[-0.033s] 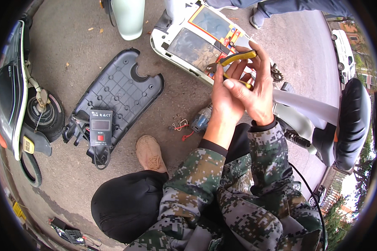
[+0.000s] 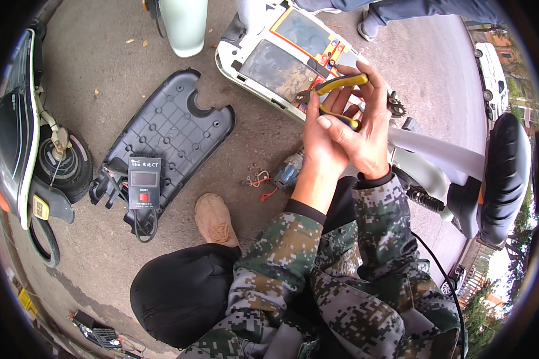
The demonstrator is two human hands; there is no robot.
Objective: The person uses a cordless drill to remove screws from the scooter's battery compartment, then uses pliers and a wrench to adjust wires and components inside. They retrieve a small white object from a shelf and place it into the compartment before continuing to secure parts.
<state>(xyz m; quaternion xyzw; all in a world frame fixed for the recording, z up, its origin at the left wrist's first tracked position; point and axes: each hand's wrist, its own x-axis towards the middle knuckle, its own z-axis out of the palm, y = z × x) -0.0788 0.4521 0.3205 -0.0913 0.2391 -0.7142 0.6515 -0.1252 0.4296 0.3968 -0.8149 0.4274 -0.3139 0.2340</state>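
just ahead of your lap, over the near side of the white scooter body [image 2: 226, 58], you hold the pliers [image 2: 343, 82], their yellow-and-black handles spread apart. your hands overlap beneath and around them: the right hand [image 2: 370, 136] is curled about the handles, forefinger by the end of the upper one and thumb reaching leftward across the left hand [image 2: 324, 148]. your left thumb stands upright beside the metal head; whether the left hand grips the pliers or only steadies them, you cannot tell from this view.

the relation that seems to matter most is between the pliers' head and the mud-smeared dark battery [image 2: 269, 64] set in the scooter body. the battery lies ahead and to the left of your hands, its long axis slanting from far left to near right, and the left hand is the nearer one to it.

your pliers lie roughly crosswise, head to the left and a little toward you, handle ends to the right. the head shows against the body's near edge; contact cannot be judged.

to your left, the handheld tester [image 2: 153, 200] rests on the black plastic cover [image 2: 167, 119], well apart from both hands.
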